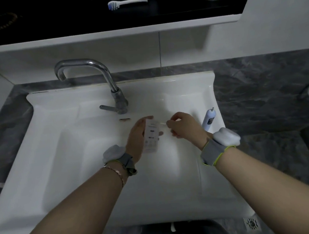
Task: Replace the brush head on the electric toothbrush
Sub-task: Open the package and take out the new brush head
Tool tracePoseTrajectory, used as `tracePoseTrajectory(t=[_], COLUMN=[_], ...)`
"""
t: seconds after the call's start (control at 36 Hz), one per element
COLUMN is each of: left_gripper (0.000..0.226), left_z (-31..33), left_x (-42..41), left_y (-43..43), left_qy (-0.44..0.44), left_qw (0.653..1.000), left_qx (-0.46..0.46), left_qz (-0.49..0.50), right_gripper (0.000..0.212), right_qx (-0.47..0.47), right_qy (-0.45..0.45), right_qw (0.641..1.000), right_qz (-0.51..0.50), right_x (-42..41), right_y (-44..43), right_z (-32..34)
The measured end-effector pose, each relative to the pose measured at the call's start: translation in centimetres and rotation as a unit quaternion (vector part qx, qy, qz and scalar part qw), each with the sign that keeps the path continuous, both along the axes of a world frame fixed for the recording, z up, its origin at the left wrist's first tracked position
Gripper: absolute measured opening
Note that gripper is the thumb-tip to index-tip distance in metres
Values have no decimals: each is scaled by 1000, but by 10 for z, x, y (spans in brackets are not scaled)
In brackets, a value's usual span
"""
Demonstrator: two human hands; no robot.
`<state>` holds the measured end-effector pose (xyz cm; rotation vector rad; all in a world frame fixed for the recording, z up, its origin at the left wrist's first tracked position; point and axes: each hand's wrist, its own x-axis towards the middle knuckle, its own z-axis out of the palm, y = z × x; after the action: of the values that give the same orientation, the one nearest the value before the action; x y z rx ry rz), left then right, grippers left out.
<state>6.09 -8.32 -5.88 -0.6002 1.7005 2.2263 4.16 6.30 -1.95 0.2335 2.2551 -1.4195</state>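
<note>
- The person is standing over a white sink [47, 163], and both hands are working above the basin, just in front of the faucet [109, 83].
- The left hand [137, 137] is holding a small white package [151, 135] upright, its fingers wrapping around the far edge and the thumb side pressing the near one.
- The right hand [182, 126] is pinching something thin and pale at the package's upper right corner, fingers closed on it; it is looking like a tab or flap, though blur is keeping that uncertain.
- The toothbrush handle [209, 118] is lying on the sink's right ledge, just beside the right wrist, with its bare metal shaft pointing away and no head fitted.
- A brush head [127, 2] with blue-and-white bristles is lying on the dark shelf [47, 16] above; this is probably the old one, already taken off.
- Judging from this, the step in hand is opening the pack holding the replacement head.
- The next move is calling for a steady peel, then drawing the new head out and pressing it straight onto the shaft.
</note>
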Motion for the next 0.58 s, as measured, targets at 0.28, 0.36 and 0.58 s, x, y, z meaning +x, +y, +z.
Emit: tracePoseTrajectory(t=[0.28,0.36,0.58], left_gripper=[52,52,46], left_z=[1,15,14], left_x=[-8,-5,-5], left_y=[-14,-5,9], left_qy=[-29,-46,-129], left_qw=[992,993,991], left_qx=[99,102,36], left_qz=[79,28,-19], right_gripper=[43,41,26], right_qx=[96,44,-90], right_qy=[-77,-29,-75], right_qw=[984,996,990], right_qz=[127,68,-77], right_x=[-3,-6,0], right_y=[1,-4,-3], right_z=[5,-3,-20])
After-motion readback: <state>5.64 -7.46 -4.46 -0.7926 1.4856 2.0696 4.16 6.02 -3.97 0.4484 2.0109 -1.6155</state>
